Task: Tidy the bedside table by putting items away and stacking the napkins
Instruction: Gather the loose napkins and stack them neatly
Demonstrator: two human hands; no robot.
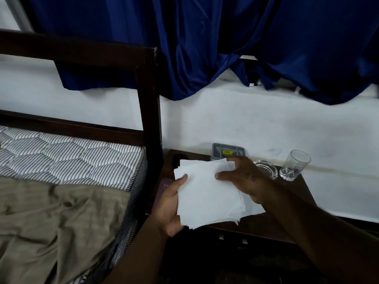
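A stack of white paper napkins [207,193] is held just above the dark wooden bedside table [295,193]. My left hand [170,208] supports the stack from below at its left edge, thumb on top. My right hand [244,177] grips the stack's right side, thumb on the top sheet and fingers curled over the far corner. The sheets are roughly aligned, with a few edges sticking out at the bottom right. A dark maroon booklet [164,189] lies on the table, partly hidden under my left hand.
At the back of the table stand a grey plastic tray [227,151], a glass ashtray [266,168] and a clear drinking glass [294,165]. A bed with dark wooden frame [149,111] and striped mattress [67,154] is on the left. Blue curtains [225,42] hang above.
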